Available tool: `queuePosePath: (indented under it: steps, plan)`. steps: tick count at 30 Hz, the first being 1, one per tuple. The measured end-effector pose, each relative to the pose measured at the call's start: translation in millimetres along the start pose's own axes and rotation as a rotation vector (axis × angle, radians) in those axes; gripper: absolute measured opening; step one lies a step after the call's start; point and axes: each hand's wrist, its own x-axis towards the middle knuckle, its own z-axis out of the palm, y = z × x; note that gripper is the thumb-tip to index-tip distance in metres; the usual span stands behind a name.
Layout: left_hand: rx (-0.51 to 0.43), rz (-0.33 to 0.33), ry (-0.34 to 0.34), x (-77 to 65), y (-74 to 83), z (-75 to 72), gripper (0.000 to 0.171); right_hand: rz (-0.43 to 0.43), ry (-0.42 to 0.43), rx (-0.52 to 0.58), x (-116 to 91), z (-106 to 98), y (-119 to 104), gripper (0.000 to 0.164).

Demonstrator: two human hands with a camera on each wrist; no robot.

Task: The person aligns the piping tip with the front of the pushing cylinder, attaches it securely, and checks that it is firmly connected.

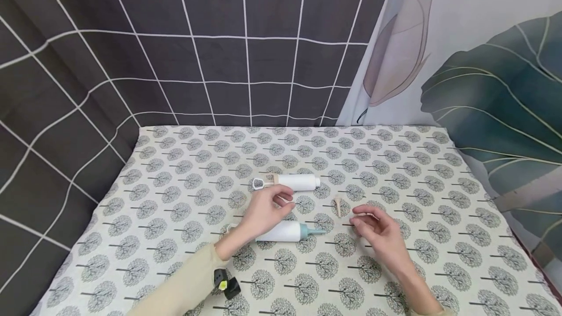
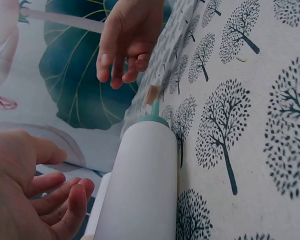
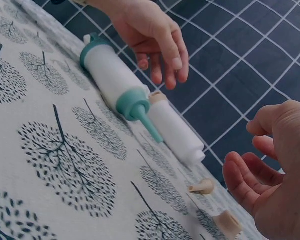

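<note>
My left hand (image 1: 262,212) hovers over a white syringe-like tube with a teal collar and tapered nozzle (image 1: 283,231), holding nothing. Behind it lies a second white tube with a beige collar and a pull handle (image 1: 298,182). Loosely bent fingers and an empty palm show on my right hand (image 1: 383,239), just right of a small beige nozzle (image 1: 337,206). In the right wrist view, a beige ring-like cap (image 3: 228,224) sits near the nozzle (image 3: 203,187), below that hand. The head view does not show this cap, which the right hand seems to cover.
A cloth printed with trees (image 1: 193,230) covers the table. Behind and to the left hangs a dark curtain with white grid lines (image 1: 272,13). A pale curtain with large leaves (image 1: 505,91) hangs on the right.
</note>
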Motion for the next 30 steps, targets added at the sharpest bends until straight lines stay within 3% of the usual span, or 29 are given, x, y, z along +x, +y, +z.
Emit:
queuePosePath:
  steps: [11, 22, 30]
  plan:
    - [-0.027, -0.106, -0.089, 19.2, 5.0, 16.2, 0.023, -0.042, 0.069, -0.089, 3, -11, -1, 0.030]
    - [-0.061, -0.135, -0.135, 31.0, 8.9, 36.2, 0.021, -0.070, 0.084, -0.099, 5, -20, 3, 0.032]
    - [-0.088, -0.137, -0.121, 38.3, 10.5, 45.6, 0.023, -0.084, 0.093, -0.081, 7, -26, 7, 0.034]
